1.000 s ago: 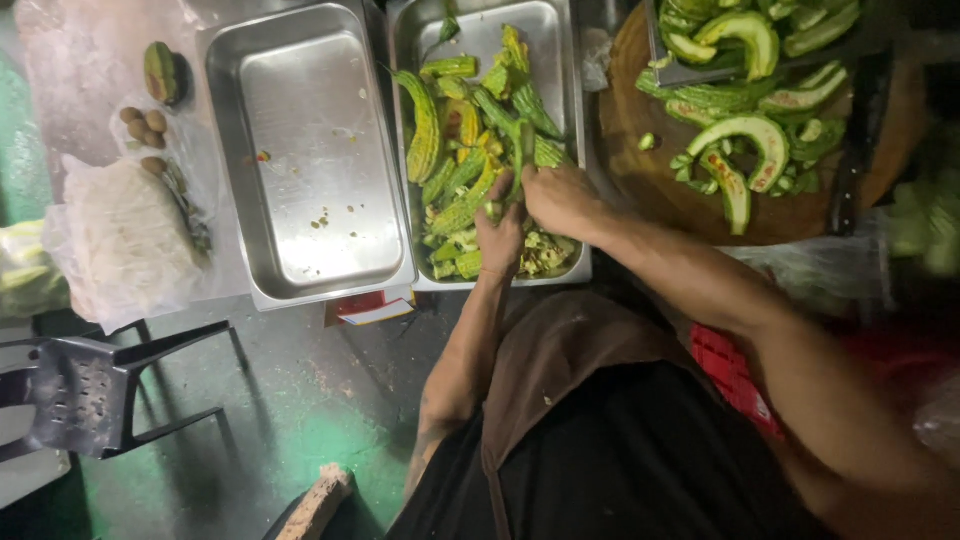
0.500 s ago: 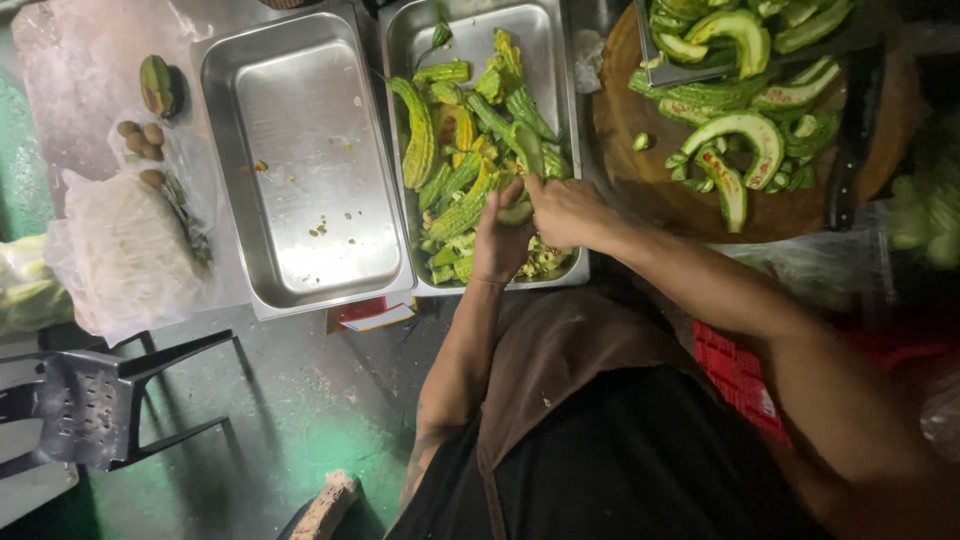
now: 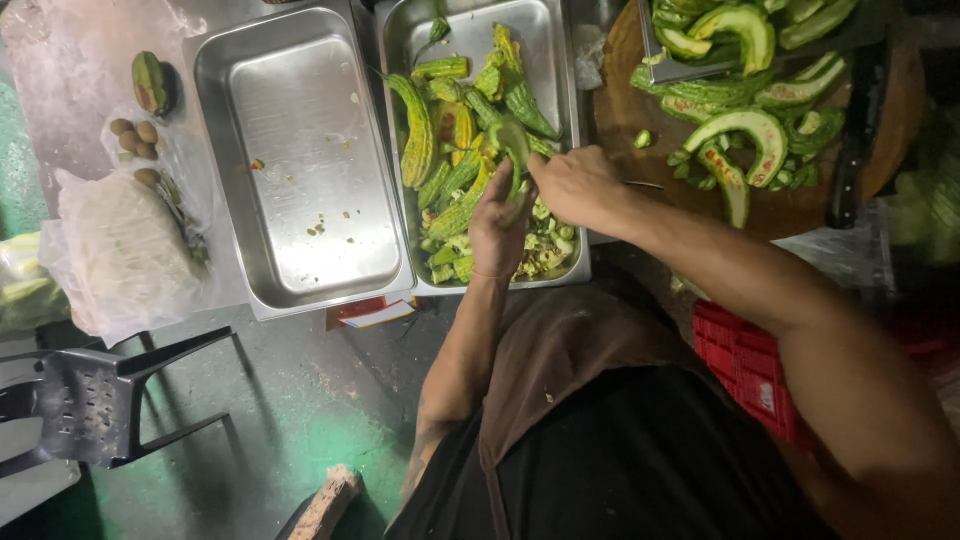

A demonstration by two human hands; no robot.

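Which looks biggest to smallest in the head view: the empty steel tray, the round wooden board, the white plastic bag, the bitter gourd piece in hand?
1. Empty steel tray.
2. Round wooden board, partly covered and cut off, so its place against the tray is unsure.
3. White plastic bag.
4. Bitter gourd piece, held by left hand and right hand.

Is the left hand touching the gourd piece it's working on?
Touching. In the head view the left hand wraps around the green gourd piece, its fingers closed on it over the right-hand tray.

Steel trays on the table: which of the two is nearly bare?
The left rectangular steel tray: it holds only a few scraps, while the right steel tray is piled with green bitter gourd pieces.
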